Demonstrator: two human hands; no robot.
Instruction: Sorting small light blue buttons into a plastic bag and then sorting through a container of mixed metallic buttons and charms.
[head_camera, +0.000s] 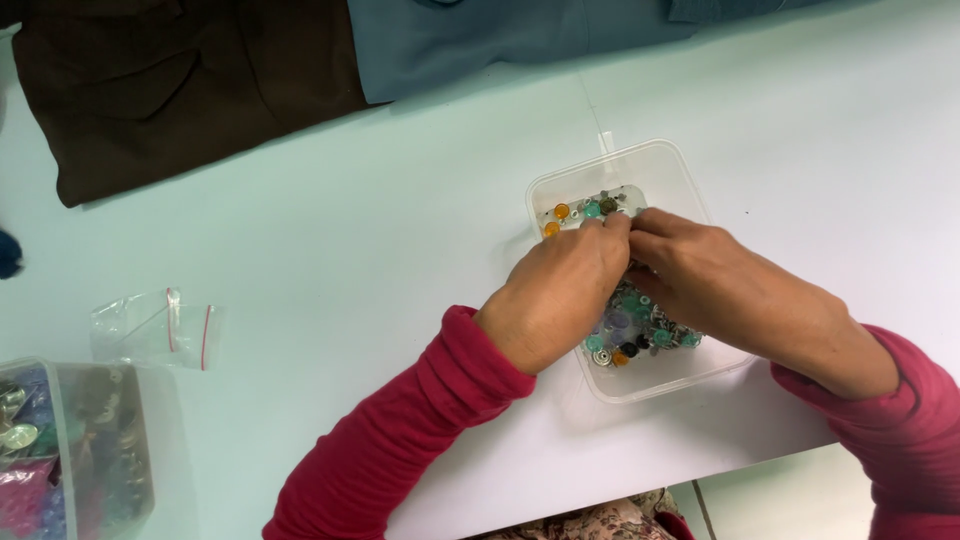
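Head view: both hands sit over a clear plastic tub (668, 165) on the pale table (350, 250). Tub holds a heap of small round snap buttons (640, 335), mostly teal, orange, purple and metal. Left hand (560, 295) and right hand (715, 275) meet at the tub's far end, fingertips (618, 228) pinched together and touching. Both look clenched on something small, but the piece itself is hidden, so can't tell what's gripped. Both sleeves are red.

Relative to the tub: brown fabric (180, 90) lies far to the upper left, blue fabric (480, 40) just beyond its far side. Small clear zip bag (155, 328) with red seal lines lies well to the left. Second clear tub (85, 450) with mixed small parts sits at the far lower left.
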